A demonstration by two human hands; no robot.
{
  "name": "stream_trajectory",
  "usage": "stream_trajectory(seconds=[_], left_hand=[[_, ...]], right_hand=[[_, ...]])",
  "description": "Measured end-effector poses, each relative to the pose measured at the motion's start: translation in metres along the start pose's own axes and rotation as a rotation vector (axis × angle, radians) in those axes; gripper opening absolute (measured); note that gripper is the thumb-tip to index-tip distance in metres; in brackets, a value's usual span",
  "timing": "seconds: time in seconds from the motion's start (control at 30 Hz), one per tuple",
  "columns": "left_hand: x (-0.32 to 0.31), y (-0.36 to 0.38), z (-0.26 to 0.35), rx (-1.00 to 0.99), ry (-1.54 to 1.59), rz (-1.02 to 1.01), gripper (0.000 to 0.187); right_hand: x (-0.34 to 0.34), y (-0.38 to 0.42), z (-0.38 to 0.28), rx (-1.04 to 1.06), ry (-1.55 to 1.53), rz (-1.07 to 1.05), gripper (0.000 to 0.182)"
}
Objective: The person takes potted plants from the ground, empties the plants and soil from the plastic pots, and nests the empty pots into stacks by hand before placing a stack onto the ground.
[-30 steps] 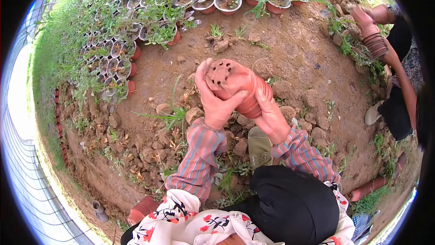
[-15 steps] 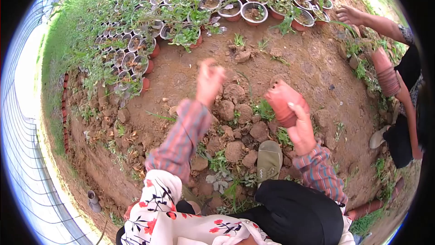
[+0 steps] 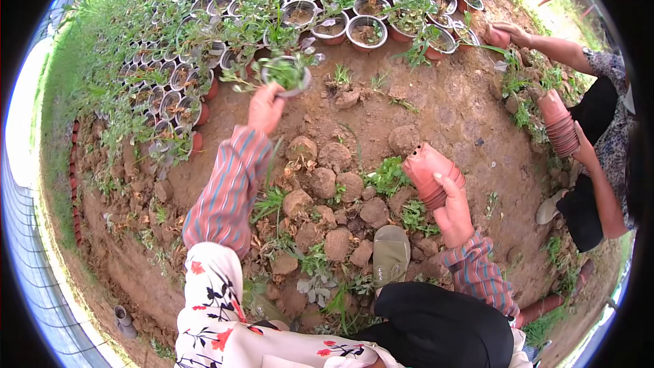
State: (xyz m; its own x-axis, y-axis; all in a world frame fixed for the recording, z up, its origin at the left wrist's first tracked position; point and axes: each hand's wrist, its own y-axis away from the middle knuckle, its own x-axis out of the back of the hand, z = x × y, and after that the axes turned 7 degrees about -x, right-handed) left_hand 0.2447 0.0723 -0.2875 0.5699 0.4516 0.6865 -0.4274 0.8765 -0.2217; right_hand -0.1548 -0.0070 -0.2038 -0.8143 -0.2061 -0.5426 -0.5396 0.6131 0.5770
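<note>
My left hand (image 3: 266,110) reaches out to the near edge of the potted rows, its fingers closed on the rim of a potted plant (image 3: 287,76) with leafy green growth. That pot is smeared by motion. In my right hand (image 3: 454,215) is a stack of reddish-brown plastic pots (image 3: 430,172), lying tilted with the holed base pointing up and left. The fingers wrap round the stack's rim end, thumb on top. Below and between my hands, several pot-shaped soil clods (image 3: 323,182) lie among uprooted green weeds (image 3: 387,176).
Dense rows of potted plants (image 3: 366,33) fill the far side and left. At the right, a co-worker holds a pot (image 3: 497,36) in one hand and a pot stack (image 3: 560,126) in the other. My shoe (image 3: 391,256) stands beside the clods. Another pot stack (image 3: 555,308) lies lower right.
My left hand has moved forward and left, from holding nothing to gripping a potted plant. My right hand keeps the pot stack nearly in place. The co-worker's far hand now shows a pot.
</note>
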Motion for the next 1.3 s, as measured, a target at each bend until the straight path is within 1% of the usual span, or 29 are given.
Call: stream_trajectory(seconds=[0.03, 0.07, 0.1, 0.17, 0.23, 0.3, 0.33, 0.37, 0.4, 0.43, 0.47, 0.5, 0.57, 0.6, 0.63, 0.7, 0.73, 0.77, 0.8, 0.83, 0.87, 0.93, 0.97, 1.03, 1.07, 1.1, 1.17, 1.2, 1.3], left_hand=[[0.004, 0.012, 0.012, -0.136, -0.005, -0.087, 0.013], [0.011, 0.023, 0.039, -0.223, -0.002, -0.183, 0.017], [0.018, 0.033, 0.073, -0.308, 0.001, -0.280, 0.021], [0.018, 0.050, 0.128, -0.460, 0.209, -0.431, 0.027], [-0.003, 0.077, 0.154, -0.602, 0.135, -0.466, 0.030], [-0.009, 0.097, 0.186, -0.534, 0.193, -0.526, 0.033], [-0.013, 0.108, 0.193, -0.337, 0.367, -0.417, 0.034], [-0.018, 0.121, 0.197, -0.138, 0.535, -0.303, 0.035], [-0.034, 0.136, 0.203, 0.090, 0.815, -0.028, 0.039], [-0.053, 0.152, 0.202, 0.087, 0.803, -0.026, 0.039], [-0.072, 0.167, 0.199, 0.341, 1.005, 0.125, 0.043], [-0.081, 0.177, 0.199, 0.593, 1.199, 0.290, 0.049], [-0.064, 0.180, 0.227, 1.035, 2.016, -0.058, 0.063], [-0.076, 0.193, 0.219, 1.107, 2.118, -0.118, 0.070], [-0.071, 0.195, 0.220, 1.048, 2.165, -0.181, 0.070], [-0.087, 0.209, 0.187, 0.616, 2.391, -0.375, 0.073], [-0.082, 0.204, 0.184, 0.590, 2.372, -0.338, 0.073], [-0.077, 0.199, 0.181, 0.678, 1.998, -0.234, 0.069], [-0.071, 0.193, 0.178, 0.746, 1.625, -0.135, 0.065], [-0.062, 0.184, 0.175, 0.732, 1.616, -0.106, 0.065], [-0.052, 0.173, 0.172, 0.500, 1.266, -0.099, 0.061], [-0.032, 0.160, 0.155, 0.092, 0.519, -0.096, 0.057], [-0.027, 0.161, 0.151, 0.097, 0.506, -0.080, 0.057], [-0.004, 0.152, 0.170, 0.256, 0.116, -0.329, 0.057], [-0.009, 0.155, 0.165, 0.209, 0.133, -0.252, 0.052], [-0.014, 0.159, 0.161, 0.214, 0.129, -0.242, 0.052], [-0.022, 0.164, 0.155, 0.096, 0.154, -0.195, 0.053], [-0.021, 0.165, 0.159, 0.122, 0.197, -0.243, 0.053], [-0.028, 0.171, 0.151, 0.143, 0.311, -0.205, 0.051]], right_hand=[[-0.002, -0.003, -0.001, 0.022, 0.020, 0.016, 0.051], [-0.007, -0.005, -0.003, 0.050, 0.051, 0.004, 0.046], [-0.011, -0.009, -0.002, 0.050, 0.044, -0.001, 0.046], [-0.016, -0.018, 0.003, 0.157, 0.217, 0.050, 0.044], [-0.019, -0.023, 0.014, 0.142, 0.220, 0.046, 0.044], [-0.037, -0.019, 0.021, 0.242, 0.220, -0.188, 0.049], [-0.039, -0.010, 0.021, 0.083, 0.094, -0.194, 0.053], [-0.036, -0.007, 0.024, 0.089, 0.085, -0.202, 0.053], [-0.030, -0.007, 0.029, 0.065, 0.024, -0.247, 0.053], [-0.025, -0.006, 0.036, 0.038, -0.036, -0.294, 0.054], [-0.022, -0.001, 0.045, 0.024, -0.021, -0.201, 0.054], [-0.026, 0.003, 0.048, 0.021, -0.020, -0.220, 0.054], [-0.040, 0.009, 0.053, 0.077, 0.011, -0.243, 0.053], [-0.036, 0.009, 0.058, 0.031, -0.017, -0.244, 0.050], [-0.031, 0.008, 0.055, 0.024, -0.018, -0.283, 0.050], [-0.029, 0.007, 0.045, -0.103, 0.025, -0.369, 0.065], [-0.041, 0.017, 0.037, -0.061, 0.014, -0.352, 0.061], [-0.041, 0.017, 0.039, -0.074, 0.017, -0.388, 0.061], [-0.036, 0.015, 0.039, -0.029, 0.045, -0.317, 0.060], [-0.029, 0.012, 0.038, 0.018, 0.073, -0.241, 0.060], [-0.020, 0.008, 0.038, 0.013, 0.077, -0.268, 0.060], [-0.005, 0.001, 0.038, -0.020, -0.049, -0.204, 0.059], [-0.004, 0.001, 0.036, -0.029, -0.047, -0.221, 0.059], [-0.006, 0.002, 0.027, 0.067, 0.016, -0.194, 0.059], [0.001, 0.000, 0.029, 0.050, 0.006, -0.152, 0.058], [0.000, 0.000, 0.029, 0.046, 0.009, -0.162, 0.058], [-0.002, 0.001, 0.027, 0.044, -0.012, -0.156, 0.059], [-0.003, 0.001, 0.027, 0.041, -0.009, -0.158, 0.059], [-0.008, 0.002, 0.024, 0.037, 0.004, -0.167, 0.059]])
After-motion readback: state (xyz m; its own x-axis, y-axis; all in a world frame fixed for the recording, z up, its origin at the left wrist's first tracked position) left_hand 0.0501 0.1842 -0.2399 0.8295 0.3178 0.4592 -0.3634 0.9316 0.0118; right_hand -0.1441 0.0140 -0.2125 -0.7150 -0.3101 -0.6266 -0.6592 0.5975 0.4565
